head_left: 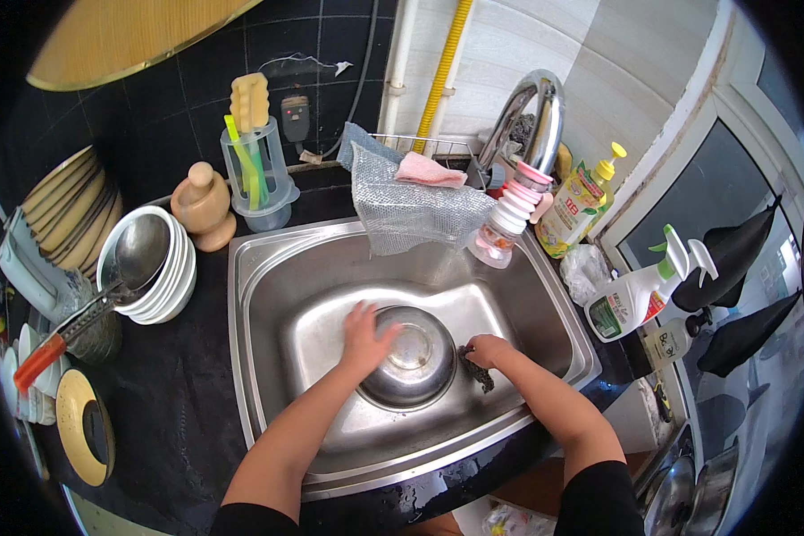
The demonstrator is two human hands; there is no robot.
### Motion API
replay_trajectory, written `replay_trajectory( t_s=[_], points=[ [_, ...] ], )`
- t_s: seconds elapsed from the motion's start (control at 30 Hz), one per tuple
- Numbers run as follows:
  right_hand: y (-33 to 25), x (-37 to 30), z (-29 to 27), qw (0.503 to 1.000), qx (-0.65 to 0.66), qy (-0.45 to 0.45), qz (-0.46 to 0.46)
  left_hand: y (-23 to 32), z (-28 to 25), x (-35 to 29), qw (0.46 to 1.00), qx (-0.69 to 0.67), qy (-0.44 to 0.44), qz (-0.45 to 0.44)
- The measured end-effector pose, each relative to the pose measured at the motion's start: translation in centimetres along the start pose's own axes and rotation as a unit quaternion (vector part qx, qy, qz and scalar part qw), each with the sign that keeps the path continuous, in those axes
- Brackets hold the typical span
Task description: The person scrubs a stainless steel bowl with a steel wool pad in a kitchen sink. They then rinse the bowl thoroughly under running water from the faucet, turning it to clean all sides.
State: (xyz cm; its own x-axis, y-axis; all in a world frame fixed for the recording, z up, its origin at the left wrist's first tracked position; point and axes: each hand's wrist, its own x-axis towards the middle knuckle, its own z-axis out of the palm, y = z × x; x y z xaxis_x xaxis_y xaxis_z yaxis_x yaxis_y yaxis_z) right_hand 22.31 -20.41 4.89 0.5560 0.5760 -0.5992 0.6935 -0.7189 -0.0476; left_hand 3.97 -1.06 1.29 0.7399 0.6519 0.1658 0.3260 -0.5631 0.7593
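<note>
Middle of the frame, and there it is: a round, shiny silver metal bowl (424, 380), seemingly bottom up, on the floor of the broad stainless-steel sink (246, 357). Over its upper-left edge comes the left hand (364, 347), fingers spread wide, thumb across the metal; whether skin meets steel, I cannot tell from this angle. Now look right of the bowl! The right hand (492, 352) has its fingers pinched on a dark grey, stringy scrubber (480, 376), a small clump whose long axis runs from upper left to lower right. The relation that counts, I'd say: the bowl lies immediately left of those pinching fingers, the scrubber just beside its right rim. Touching? Too close to call. The bowl is round, no long axis to line up; the left hand is nearer, overlapping it.
</note>
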Motion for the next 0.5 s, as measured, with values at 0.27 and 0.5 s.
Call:
replay_trajectory(
  t_s=[0.27,0.5],
  points=[
    [0.8,3.7,3.1,0.995,0.074,-0.018,-0.065,-6.0,0.5,2.5,0.923,-0.090,-0.104,-0.360],
    [-0.1,2.6,1.7,0.984,0.136,0.048,-0.109,-4.0,0.8,2.3,0.922,-0.007,-0.137,-0.363]
  ],
)
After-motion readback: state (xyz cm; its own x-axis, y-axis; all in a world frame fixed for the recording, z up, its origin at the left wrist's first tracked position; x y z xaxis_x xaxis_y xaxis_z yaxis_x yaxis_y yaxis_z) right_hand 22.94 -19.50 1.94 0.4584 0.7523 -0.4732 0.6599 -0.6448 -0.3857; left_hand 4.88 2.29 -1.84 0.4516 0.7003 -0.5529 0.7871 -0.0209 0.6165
